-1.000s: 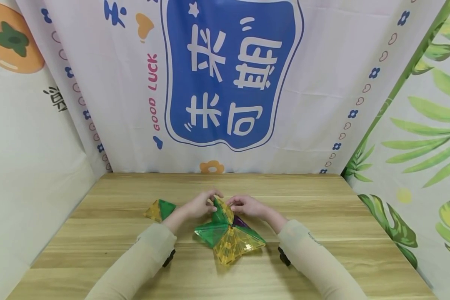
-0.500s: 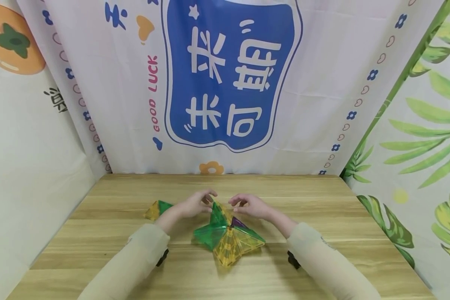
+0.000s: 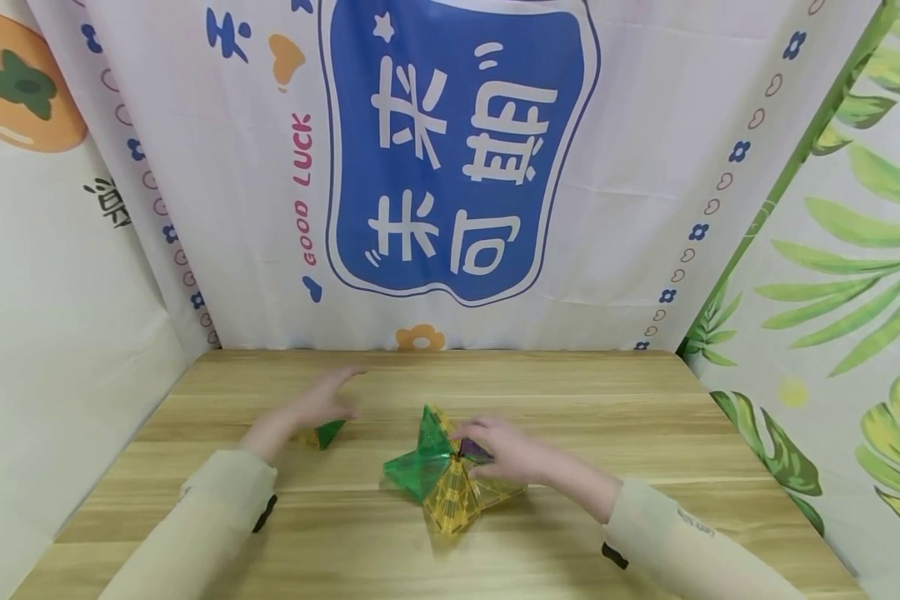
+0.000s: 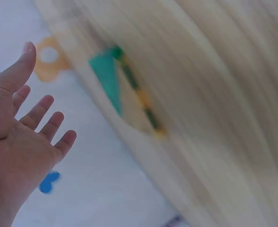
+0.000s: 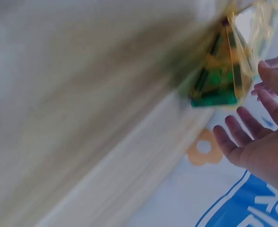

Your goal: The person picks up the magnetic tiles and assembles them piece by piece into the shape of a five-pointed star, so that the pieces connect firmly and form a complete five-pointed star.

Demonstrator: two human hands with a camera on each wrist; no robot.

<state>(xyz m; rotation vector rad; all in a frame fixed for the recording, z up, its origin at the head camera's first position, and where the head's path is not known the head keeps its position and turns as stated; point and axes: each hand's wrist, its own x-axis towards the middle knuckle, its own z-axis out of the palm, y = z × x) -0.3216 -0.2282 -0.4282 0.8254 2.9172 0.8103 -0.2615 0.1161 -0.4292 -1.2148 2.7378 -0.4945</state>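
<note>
A star-like build of see-through magnetic tiles [image 3: 412, 473], green and yellow with a purple part, stands on the table. My right hand [image 3: 506, 450] is at its right side and covers some of it in the head view. In the right wrist view those fingers [image 5: 245, 127] are spread loosely, and nothing is gripped. My left hand [image 3: 318, 404] is above a smaller green and yellow tile piece [image 3: 330, 432], partly hiding it. The left wrist view shows spread fingers [image 4: 49, 125], apart from that blurred piece [image 4: 106, 78].
The wooden table [image 3: 570, 550] runs back to a printed cloth [image 3: 630, 208] with a large blue patch. A white cloth [image 3: 60, 317] hangs on the left, and a leaf-patterned one [image 3: 847, 325] on the right.
My left hand has left the star-like build and moved left to the smaller piece. The right hand has drawn away from the top tip, then come down over the build's right side.
</note>
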